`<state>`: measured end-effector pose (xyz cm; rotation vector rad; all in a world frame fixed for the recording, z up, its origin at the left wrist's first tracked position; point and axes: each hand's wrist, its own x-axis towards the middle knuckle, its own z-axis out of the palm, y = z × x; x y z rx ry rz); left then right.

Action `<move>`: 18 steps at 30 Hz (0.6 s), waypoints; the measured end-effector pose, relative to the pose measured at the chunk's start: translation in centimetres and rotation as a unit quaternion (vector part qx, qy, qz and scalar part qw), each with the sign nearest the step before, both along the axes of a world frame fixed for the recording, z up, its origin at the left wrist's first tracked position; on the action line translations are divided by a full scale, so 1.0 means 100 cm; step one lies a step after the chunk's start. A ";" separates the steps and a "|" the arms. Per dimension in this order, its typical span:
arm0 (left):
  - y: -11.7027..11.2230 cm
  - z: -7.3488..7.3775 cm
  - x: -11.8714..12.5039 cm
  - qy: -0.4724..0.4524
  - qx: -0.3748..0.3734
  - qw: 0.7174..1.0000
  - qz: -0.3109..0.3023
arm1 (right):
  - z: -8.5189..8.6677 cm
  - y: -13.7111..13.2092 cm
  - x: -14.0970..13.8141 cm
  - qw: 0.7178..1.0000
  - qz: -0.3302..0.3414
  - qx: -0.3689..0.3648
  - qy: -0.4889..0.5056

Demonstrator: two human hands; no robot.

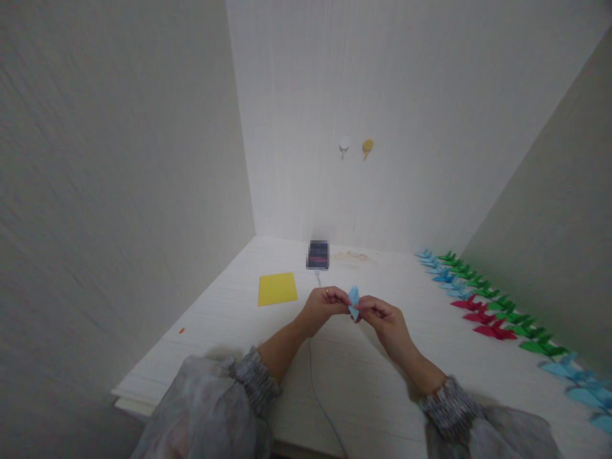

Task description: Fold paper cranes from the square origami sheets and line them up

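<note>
A small light-blue folded paper piece (354, 298) is held up between my two hands over the white table. My left hand (321, 310) pinches its left side, and a ring shows on one finger. From the other side, my right hand (386, 319) grips it with closed fingertips. The paper stands upright, with a narrow tip at the top and a pointed flap below. My fingertips cover its middle, so the folds there are hidden. To the left of my hands lies a flat yellow paper stack or sheet (278, 289).
Rows of folded paper cranes, green (510, 313), red (482, 317) and light blue (568, 368), line the table's right side. A blurred phone-like device (318, 255) with a white cable (313, 376) stands by the back wall. Two hooks (368, 146) hang there. An orange scrap (182, 331) lies left.
</note>
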<state>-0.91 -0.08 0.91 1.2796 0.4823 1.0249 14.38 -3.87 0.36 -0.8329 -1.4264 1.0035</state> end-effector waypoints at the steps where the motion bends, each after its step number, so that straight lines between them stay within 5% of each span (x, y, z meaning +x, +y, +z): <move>1: 0.000 0.000 0.000 -0.001 0.004 1.000 0.006 | 0.000 0.000 0.000 1.000 0.003 0.011 -0.004; 7: 0.000 0.002 -0.003 0.025 0.049 0.998 0.011 | 0.005 -0.002 0.000 0.999 -0.019 0.032 -0.035; 18: 0.002 -0.004 0.003 0.062 0.046 0.996 0.047 | 0.007 -0.001 -0.009 0.997 -0.047 -0.052 0.034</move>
